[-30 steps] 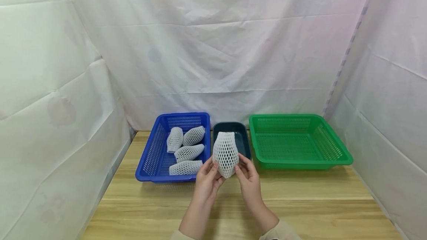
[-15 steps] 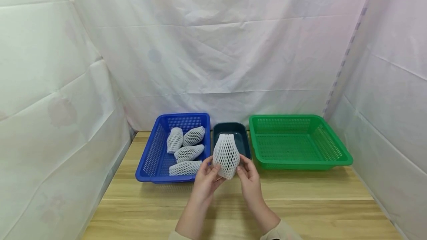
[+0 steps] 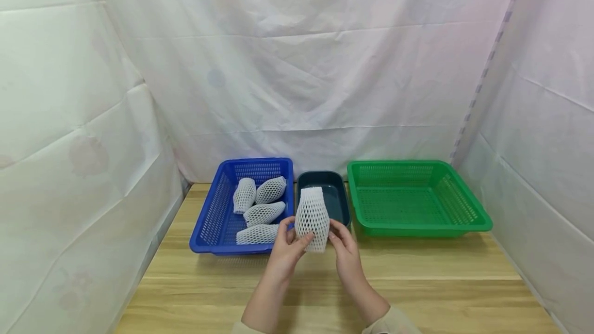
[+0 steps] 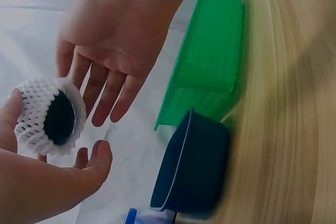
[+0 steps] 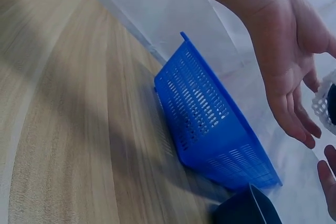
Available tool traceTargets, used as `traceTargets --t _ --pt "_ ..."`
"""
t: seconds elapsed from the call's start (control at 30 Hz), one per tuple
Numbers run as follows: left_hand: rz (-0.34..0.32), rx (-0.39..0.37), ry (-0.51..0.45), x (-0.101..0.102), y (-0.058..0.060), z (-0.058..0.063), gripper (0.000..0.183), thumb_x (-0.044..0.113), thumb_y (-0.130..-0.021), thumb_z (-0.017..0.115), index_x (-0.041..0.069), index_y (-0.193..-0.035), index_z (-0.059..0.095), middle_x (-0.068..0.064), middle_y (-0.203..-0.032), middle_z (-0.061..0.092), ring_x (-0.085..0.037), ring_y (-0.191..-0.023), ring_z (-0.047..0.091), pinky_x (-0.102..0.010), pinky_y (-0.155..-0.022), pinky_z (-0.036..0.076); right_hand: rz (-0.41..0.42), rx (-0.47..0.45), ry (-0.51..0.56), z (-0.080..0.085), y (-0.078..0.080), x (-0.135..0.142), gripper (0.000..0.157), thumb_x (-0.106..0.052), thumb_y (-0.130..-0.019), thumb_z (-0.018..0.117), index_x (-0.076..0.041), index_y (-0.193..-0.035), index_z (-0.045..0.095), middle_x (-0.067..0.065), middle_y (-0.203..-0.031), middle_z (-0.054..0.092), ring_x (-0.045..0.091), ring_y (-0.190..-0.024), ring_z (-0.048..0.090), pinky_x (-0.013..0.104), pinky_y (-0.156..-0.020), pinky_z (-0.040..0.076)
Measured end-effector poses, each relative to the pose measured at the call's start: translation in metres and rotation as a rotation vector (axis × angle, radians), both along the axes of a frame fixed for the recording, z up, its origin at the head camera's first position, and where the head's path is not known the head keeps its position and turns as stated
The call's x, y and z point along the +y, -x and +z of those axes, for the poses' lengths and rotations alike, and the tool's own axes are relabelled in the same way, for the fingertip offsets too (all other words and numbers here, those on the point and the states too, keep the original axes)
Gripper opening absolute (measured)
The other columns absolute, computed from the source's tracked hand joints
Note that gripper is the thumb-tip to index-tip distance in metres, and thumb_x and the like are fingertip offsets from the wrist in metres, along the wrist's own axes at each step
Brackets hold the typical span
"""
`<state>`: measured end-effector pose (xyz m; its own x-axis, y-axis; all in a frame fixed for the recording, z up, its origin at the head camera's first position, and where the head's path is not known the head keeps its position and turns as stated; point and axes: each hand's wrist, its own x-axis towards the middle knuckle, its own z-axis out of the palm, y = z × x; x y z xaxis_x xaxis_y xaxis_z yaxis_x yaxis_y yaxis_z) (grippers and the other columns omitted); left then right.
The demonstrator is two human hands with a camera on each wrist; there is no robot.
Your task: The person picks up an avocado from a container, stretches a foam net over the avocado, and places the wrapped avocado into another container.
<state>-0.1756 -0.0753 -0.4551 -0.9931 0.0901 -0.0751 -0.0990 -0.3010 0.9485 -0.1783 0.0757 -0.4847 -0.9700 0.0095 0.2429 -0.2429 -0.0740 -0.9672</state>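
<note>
In the head view a white foam fruit net [image 3: 312, 220] stands upright in front of the person, over the near end of the dark teal bin [image 3: 336, 202]. My left hand [image 3: 284, 256] pinches its lower left side, thumb across the mesh. At its right edge are the thumb and fingertips of my right hand [image 3: 347, 259], its fingers fairly straight. Seen from the left wrist, the net's end [image 4: 37, 124] is round a dark, smooth oval surface; what kind of thing it is I cannot tell. Several similar white foam nets [image 3: 264, 213] lie in the blue basket [image 3: 209, 220].
A green basket [image 3: 417, 231] stands right of the teal bin, and the blue one stands left of it. All sit on a wooden table [image 3: 431, 282]. White cloth [image 3: 315, 76] hangs behind and at both sides.
The held net has turned and tilted, its lower tip now blunter and slightly lower. My left thumb has moved right across the mesh; my right fingers have loosened at its edge.
</note>
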Motion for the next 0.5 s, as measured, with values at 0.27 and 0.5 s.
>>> traceTargets --t 0.27,0.5 --pt "-0.007 -0.02 -0.025 0.002 -0.005 0.004 0.075 0.015 -0.091 0.07 0.013 -0.147 0.022 -0.023 -0.139 0.047 -0.028 -0.118 0.054 -0.044 -0.098 0.045 0.035 0.006 0.011 -0.005 0.0 -0.001 0.04 -0.018 -0.101 0.054 0.001 -0.135 0.051 0.013 -0.125 0.054 0.016 -0.112 0.055 0.022 -0.09 0.048" --pt "0.033 -0.048 0.048 -0.011 -0.007 0.005 0.083 0.014 -0.09 0.072 0.013 -0.154 0.019 -0.025 -0.148 0.035 -0.039 -0.131 0.04 -0.051 -0.103 0.039 0.071 0.026 -0.008 -0.004 0.003 -0.005 0.032 -0.006 -0.098 0.057 0.0 -0.129 0.053 0.016 -0.122 0.057 0.021 -0.11 0.056 0.026 -0.092 0.048"
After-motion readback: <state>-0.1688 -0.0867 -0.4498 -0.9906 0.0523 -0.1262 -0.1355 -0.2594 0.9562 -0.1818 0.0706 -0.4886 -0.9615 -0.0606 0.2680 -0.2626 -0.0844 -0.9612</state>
